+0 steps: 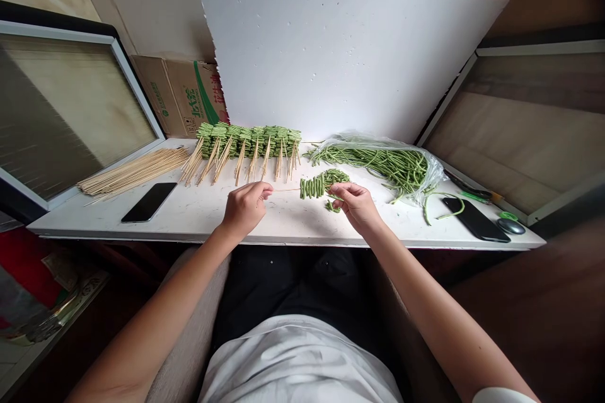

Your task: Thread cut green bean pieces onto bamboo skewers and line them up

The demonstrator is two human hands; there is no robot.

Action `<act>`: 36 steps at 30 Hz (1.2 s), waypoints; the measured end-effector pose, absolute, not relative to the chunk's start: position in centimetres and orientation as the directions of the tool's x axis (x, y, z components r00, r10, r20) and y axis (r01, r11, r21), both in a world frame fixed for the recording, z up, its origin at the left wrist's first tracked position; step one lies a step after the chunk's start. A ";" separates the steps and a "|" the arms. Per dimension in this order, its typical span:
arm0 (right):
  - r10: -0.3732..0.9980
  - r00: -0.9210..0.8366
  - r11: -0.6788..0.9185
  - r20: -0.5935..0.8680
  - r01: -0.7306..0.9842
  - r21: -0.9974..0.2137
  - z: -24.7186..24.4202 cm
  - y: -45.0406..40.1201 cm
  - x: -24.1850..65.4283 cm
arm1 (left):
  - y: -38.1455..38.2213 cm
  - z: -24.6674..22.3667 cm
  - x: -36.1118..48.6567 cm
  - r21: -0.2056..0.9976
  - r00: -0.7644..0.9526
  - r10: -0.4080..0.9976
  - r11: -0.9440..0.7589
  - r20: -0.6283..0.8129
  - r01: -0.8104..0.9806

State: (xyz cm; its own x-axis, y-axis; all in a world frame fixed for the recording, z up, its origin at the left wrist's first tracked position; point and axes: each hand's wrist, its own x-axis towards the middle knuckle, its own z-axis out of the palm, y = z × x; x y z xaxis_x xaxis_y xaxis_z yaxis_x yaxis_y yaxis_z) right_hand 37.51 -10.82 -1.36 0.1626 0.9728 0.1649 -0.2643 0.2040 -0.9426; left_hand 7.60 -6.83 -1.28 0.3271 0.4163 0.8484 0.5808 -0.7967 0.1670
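Note:
A thin wooden skewer [286, 190] runs level above the white table, its left end in the closed fingers of my left hand [246, 206]. Several short green bean pieces [312, 187] are threaded side by side on its right part. My right hand [355, 203] is closed at the right end of this row, fingertips pinched on the beans. Behind that hand lies a small pile of cut bean pieces [338, 175] on the table. Farther back on the left, finished bean skewers [248, 141] are stacked in a row, their bare sticks pointing toward me.
Loose skewers [135, 170] and a phone [149, 202] lie at left. A plastic bag of long beans [392, 164] sits back right, near another phone [475, 219] and a dark rounded object [510, 225]. A white board [350, 63] and a cardboard box [182, 91] stand behind.

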 end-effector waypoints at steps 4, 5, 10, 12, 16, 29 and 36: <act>0.977 0.150 0.188 0.153 -0.254 -0.949 -1.4 -10.9 37.4 | -6.9 -1.2 7.6 0.135 0.332 0.381 -0.807 0.863 0.575; 0.978 0.149 0.183 0.148 -0.257 -0.949 -1.4 -11.0 37.3 | -6.9 -1.2 7.6 0.128 0.331 0.372 -0.809 0.867 0.574; 0.980 0.157 0.163 0.122 -0.283 -0.945 -1.7 -11.1 36.7 | -6.8 -1.3 7.6 0.135 0.331 0.384 -0.803 0.862 0.581; 0.979 0.162 0.165 0.121 -0.293 -0.942 -1.9 -11.1 36.5 | -6.7 -1.4 7.5 0.137 0.331 0.384 -0.805 0.862 0.577; 0.978 0.168 0.169 0.124 -0.289 -0.942 -2.1 -11.2 36.2 | -6.5 -1.5 7.5 0.137 0.329 0.379 -0.809 0.865 0.572; 0.980 0.157 0.159 0.126 -0.219 -0.963 -1.6 -11.6 35.2 | -6.3 -0.2 6.4 0.249 0.276 0.486 -0.763 0.830 0.596; 0.969 -0.012 0.241 0.249 0.294 -0.925 -2.8 -11.1 32.6 | -3.6 3.0 0.8 0.366 0.007 0.572 -0.534 0.820 0.762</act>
State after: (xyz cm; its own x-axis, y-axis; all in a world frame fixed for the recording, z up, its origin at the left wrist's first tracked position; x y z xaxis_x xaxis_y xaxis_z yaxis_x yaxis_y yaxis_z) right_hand 32.58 -11.06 -2.80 -0.0121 0.9685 0.2486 0.2941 0.2411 -0.9249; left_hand 0.78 -3.57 3.02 0.0074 0.5725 0.8199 0.7618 -0.5344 0.3662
